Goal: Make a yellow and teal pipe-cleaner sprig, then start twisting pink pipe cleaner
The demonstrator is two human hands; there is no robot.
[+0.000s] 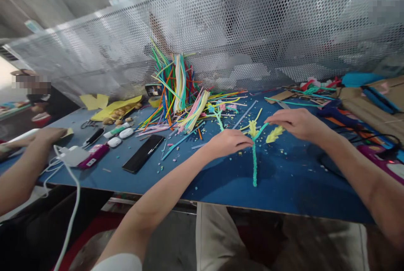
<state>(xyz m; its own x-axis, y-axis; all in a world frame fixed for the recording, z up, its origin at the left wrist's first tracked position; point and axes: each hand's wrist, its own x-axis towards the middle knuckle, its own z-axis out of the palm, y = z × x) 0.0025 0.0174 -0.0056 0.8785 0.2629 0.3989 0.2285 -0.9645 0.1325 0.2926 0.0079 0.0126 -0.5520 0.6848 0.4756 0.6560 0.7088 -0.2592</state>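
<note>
Above the blue table, my left hand point(227, 141) pinches a teal pipe-cleaner stem point(255, 163) near its top, where it forks. The stem hangs straight down from the fingers. My right hand point(292, 123) is closed on the end of a teal side branch point(261, 130) that slants up to the right. At the fork sits a yellow fuzzy flower piece point(253, 128). A second yellow fuzzy piece point(275, 134) shows just below my right fingers; whether it touches them I cannot tell. Behind my left hand stands a light green stem point(219, 120) with blue and pink blossoms.
A big bundle of coloured pipe cleaners point(178, 86) stands against the perforated metal panel point(240, 31). To the left lie a black phone point(143, 153), a white charger point(74, 156) with cables and another person's hand point(52, 135). Cardboard point(375, 98) and a purple device point(381, 161) are at right.
</note>
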